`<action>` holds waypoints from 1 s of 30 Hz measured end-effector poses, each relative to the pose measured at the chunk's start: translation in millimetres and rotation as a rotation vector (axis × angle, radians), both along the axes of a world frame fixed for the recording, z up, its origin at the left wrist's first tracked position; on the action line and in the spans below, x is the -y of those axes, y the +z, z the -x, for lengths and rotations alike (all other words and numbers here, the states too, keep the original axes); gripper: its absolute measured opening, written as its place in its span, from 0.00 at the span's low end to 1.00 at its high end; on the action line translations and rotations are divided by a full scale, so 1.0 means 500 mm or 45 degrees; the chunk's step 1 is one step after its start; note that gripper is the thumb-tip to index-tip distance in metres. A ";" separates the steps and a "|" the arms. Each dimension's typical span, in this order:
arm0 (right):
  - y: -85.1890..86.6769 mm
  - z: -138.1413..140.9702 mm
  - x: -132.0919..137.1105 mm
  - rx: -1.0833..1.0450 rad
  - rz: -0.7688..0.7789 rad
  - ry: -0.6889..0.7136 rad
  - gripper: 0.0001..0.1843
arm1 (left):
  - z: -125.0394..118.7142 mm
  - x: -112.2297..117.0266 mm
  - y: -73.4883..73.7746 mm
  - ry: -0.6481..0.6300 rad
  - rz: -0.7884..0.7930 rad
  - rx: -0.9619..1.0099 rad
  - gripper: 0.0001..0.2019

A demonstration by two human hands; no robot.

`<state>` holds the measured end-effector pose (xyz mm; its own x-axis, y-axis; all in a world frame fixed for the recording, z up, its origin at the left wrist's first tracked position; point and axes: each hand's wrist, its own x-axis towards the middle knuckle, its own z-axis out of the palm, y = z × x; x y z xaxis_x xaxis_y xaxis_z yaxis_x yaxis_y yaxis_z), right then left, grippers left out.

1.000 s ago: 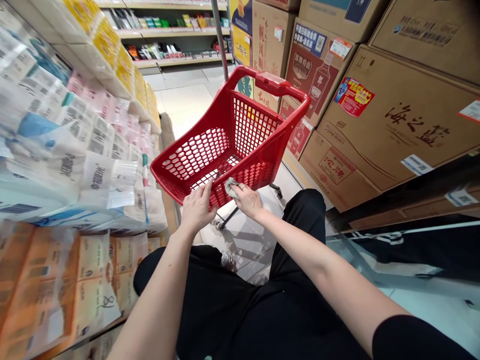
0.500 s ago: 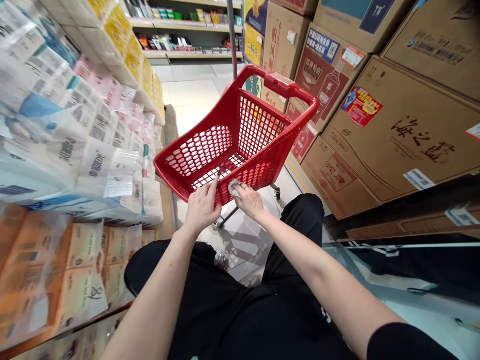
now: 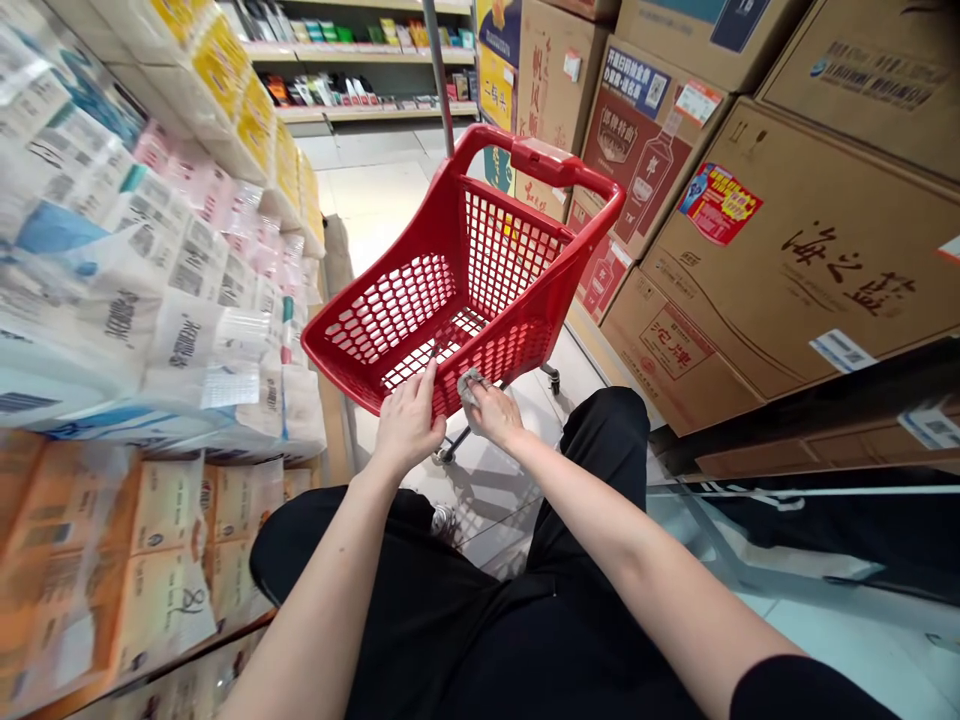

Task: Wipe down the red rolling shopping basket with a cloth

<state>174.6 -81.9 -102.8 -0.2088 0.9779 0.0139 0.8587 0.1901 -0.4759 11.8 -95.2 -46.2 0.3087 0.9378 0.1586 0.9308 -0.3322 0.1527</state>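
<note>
The red cart (image 3: 510, 314) slants lengthwise, nose (image 3: 330, 372) near-left, handle (image 3: 551, 160) far-right.

"海之蓝" on brown carton (image 3: 814, 245)

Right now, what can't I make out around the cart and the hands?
All in the head view:
Part of the grey cloth: covered by the right hand.
The left hand, palm side: hidden by its own back.
Any far-side wheels of the red cart: behind its basket.
Top of the grey pole: cut off by the upper edge.
Small print on the orange packs: blurred.
Labels on the far shelf goods: too small.
</note>
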 end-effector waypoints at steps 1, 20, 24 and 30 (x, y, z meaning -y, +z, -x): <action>-0.001 -0.004 0.000 -0.003 -0.001 -0.010 0.27 | 0.000 -0.001 -0.001 -0.004 0.000 0.004 0.39; -0.024 0.008 -0.004 0.017 0.062 -0.036 0.23 | 0.006 -0.014 -0.008 -0.017 -0.007 0.016 0.38; -0.023 -0.013 0.000 0.015 0.068 -0.093 0.24 | 0.005 -0.017 -0.005 0.006 -0.003 -0.009 0.38; -0.024 -0.013 -0.017 0.056 0.105 -0.170 0.29 | 0.001 -0.019 -0.001 0.014 0.001 -0.023 0.38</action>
